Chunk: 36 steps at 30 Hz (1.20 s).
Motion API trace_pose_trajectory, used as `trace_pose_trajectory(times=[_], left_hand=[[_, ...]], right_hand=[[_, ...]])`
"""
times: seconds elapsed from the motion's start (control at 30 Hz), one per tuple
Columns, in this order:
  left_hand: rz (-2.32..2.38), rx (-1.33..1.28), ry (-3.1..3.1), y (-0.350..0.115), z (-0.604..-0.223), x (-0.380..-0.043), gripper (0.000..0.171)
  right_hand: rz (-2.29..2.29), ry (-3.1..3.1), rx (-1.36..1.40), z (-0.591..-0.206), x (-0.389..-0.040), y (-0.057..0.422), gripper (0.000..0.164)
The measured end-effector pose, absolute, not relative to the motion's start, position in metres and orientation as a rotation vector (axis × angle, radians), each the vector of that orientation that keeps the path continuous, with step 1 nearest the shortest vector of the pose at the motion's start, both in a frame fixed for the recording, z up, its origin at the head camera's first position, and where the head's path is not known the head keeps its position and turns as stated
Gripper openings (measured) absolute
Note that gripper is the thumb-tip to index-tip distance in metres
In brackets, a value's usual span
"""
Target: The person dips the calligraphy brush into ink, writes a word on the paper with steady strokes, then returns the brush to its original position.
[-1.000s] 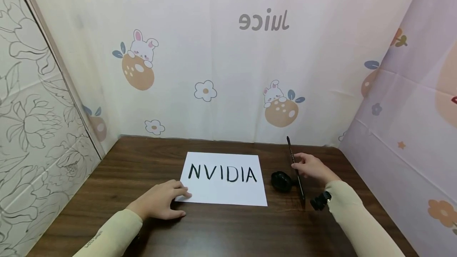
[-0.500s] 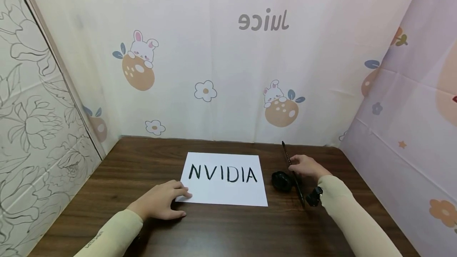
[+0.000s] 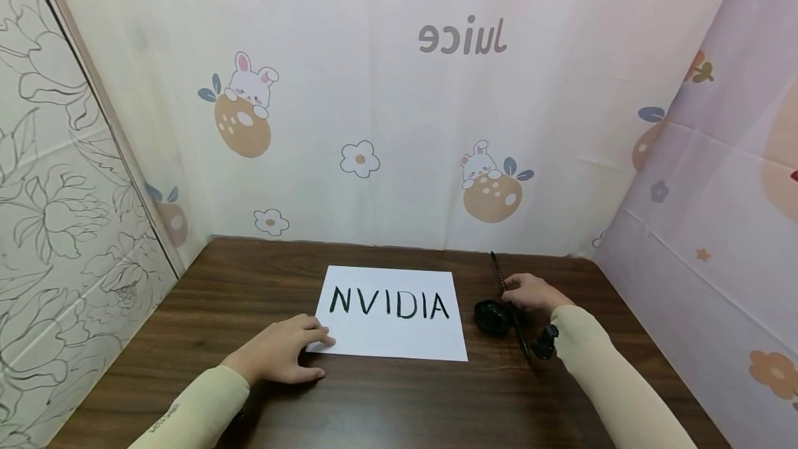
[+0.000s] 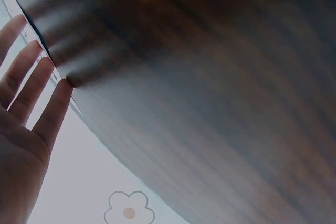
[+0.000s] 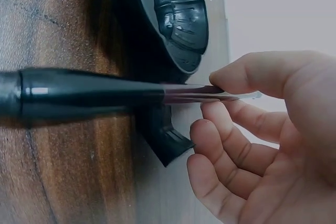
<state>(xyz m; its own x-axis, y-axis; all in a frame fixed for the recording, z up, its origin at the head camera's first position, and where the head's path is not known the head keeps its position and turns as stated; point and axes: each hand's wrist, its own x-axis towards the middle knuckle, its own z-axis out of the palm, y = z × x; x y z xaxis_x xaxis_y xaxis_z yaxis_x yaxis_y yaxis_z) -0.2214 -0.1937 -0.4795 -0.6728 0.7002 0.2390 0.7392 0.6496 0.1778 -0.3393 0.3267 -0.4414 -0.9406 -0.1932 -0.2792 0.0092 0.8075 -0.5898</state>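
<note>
My right hand (image 3: pixel 531 293) pinches a dark writing brush (image 5: pixel 100 94) between thumb and fingers, with the other fingers loosely bent below. In the head view the brush slants across the short stub beside a black ink dish (image 3: pixel 492 317); its far end points to the back of the table. The dish has a glossy ribbed inside, seen close up in the right wrist view. My left hand (image 3: pixel 283 350) lies with fingers spread at the near left corner of a white sheet of paper (image 3: pixel 389 339), fingertips on it. Dark painted letters on the sheet read "NVIDIA".
A dark wooden table (image 3: pixel 399 400) carries the sheet and the dish. Printed curtains (image 3: pixel 368 89) rise behind its back edge and on the right. A panel with line-drawn flowers (image 3: pixel 68 206) stands along the left side.
My right hand has moved slightly left and lowered toward the dish, bringing the brush with it; its far end swung left. The left hand and the sheet have stayed put.
</note>
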Motion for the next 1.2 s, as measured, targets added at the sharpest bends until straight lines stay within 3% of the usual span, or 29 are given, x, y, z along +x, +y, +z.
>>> trace_pose_trajectory(times=[1.2], left_hand=[[-0.441, -1.181, -2.755, -0.194, -0.479, -0.221, 0.043]], right_hand=[[-0.899, 2.653, -0.126, -0.437, -0.332, 0.327, 0.051]])
